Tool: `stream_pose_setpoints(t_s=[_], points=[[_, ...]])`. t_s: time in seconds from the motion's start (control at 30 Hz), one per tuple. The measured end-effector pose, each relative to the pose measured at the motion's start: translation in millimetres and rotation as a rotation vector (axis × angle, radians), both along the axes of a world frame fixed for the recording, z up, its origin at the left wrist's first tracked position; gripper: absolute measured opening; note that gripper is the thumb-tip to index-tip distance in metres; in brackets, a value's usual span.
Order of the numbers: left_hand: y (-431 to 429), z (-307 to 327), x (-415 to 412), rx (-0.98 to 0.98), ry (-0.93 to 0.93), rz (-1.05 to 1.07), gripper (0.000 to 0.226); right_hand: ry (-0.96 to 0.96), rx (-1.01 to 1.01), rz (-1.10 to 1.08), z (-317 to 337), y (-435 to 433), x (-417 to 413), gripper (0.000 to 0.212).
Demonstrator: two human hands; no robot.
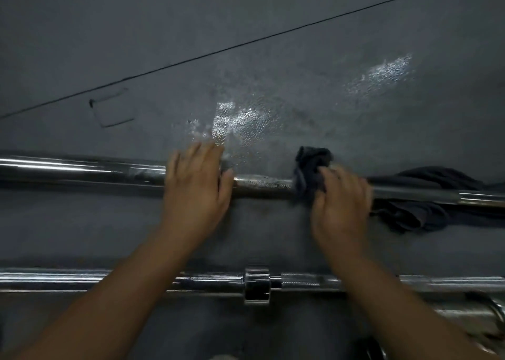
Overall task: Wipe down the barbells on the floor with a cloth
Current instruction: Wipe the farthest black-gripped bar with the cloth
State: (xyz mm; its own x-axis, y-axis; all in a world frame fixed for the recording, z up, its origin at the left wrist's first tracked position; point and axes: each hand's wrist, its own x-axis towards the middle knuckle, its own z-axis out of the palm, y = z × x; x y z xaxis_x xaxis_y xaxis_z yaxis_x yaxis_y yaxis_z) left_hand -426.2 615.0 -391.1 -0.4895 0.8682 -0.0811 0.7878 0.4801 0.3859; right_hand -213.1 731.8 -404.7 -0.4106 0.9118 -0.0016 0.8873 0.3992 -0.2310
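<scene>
Here the left grip (195, 185) lies flat, fingers apart, on the far barbell (262, 187); the right grip (341, 198) clamps the dark cloth (310, 163) against it.

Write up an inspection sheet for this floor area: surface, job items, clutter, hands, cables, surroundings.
Surface: dark grey floor, wet patches beyond the far barbell, and a seam line running diagonally.
Job's things: the far barbell lies across the floor. The near barbell lies roughly parallel to it and carries a collar. A dark cloth is bunched on the far barbell, its tail trailing right.
Clutter: a chrome piece at the lower right edge, too cropped to identify.
Hands: the left hand rests on the far barbell with fingers straight. The right hand grips the dark cloth against the bar.
Cables: nothing seen.
Surroundings: nothing seen.
</scene>
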Motion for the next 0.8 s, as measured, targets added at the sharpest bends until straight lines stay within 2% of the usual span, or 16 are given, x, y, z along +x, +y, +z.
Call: stream_pose_setpoints(t_s=[0.17, 0.23, 0.3, 0.33, 0.4, 0.47, 0.5, 0.6, 0.7, 0.77, 0.8], points=[[-3.5, -10.0, 5.0, 0.054, -0.034, 0.047, 0.046, 0.144, -0.098, 0.017, 5.8, -44.5, -59.7, 0.052], [6.5, -7.1, 4.4, 0.086, -0.039, 0.122, 0.047, 0.191, -0.086, 0.064, 9.8, -50.2, -72.4, 0.044], [25.3, -3.4, -1.0, 0.11, -0.047, 0.185, 0.048, 0.295, -0.173, 0.186, 17.5, -60.7, -97.9, 0.035], [38.0, -0.3, -6.9, 0.111, -0.082, 0.209, 0.05, 0.347, -0.221, 0.204, 18.9, -62.4, -111.1, 0.038], [66.7, 4.0, -29.4, 0.153, -0.266, 0.277, 0.054, 0.324, -0.218, 0.204, 15.6, -51.9, -130.3, 0.047], [98.0, 6.7, -59.8, 0.278, -0.547, 0.406, 0.049, 0.179, -0.107, 0.256, 8.9, -30.4, -137.2, 0.047], [111.7, 6.8, -72.7, 0.323, -0.613, 0.451, 0.045, 0.108, -0.069, 0.306, 7.5, -16.1, -138.4, 0.046], [136.2, 9.4, -84.2, 0.258, -0.514, 0.319, 0.048, -0.055, 0.042, 0.431, 11.4, 28.7, -126.8, 0.046], [136.9, 4.2, -79.7, 0.072, -0.399, 0.197, 0.046, -0.158, 0.03, 0.198, 15.0, 63.9, -82.1, 0.025], [129.9, 1.5, -73.0, 0.044, -0.343, 0.163, 0.041, -0.154, 0.016, 0.035, 17.0, 52.2, -75.6, 0.022], [125.4, 2.4, -69.0, 0.039, -0.32, 0.149, 0.039, -0.105, 0.002, 0.051, 15.9, 37.5, -85.6, 0.024]])
